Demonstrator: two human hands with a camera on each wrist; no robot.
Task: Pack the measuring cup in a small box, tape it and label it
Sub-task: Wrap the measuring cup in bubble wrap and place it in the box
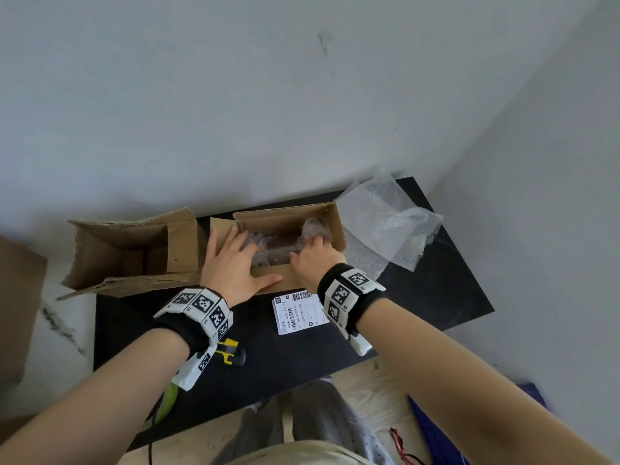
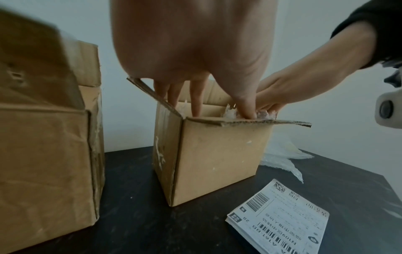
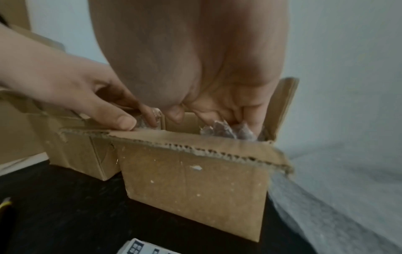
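A small open cardboard box [image 1: 268, 275] stands mid-table. Inside lies a bubble-wrapped bundle [image 1: 276, 248] with a dark shape showing through; the measuring cup itself cannot be made out. My left hand [image 1: 241, 253] reaches in from the left with straight, spread fingers pressing on the wrap, its thumb along the near flap. At the box's right end, my right hand [image 1: 313, 253] has its fingers curled into the crumpled wrap [image 3: 226, 130]. The box flaps [image 2: 250, 122] stand open. A stack of printed shipping labels [image 1: 295, 312] lies just in front of the box.
A larger open, torn cardboard box [image 1: 134, 253] stands to the left, close to the small one. A loose sheet of bubble wrap [image 1: 385, 226] lies at the right rear of the black table [image 1: 436, 297]. A yellow-black utility knife [image 1: 231, 354] lies under my left wrist.
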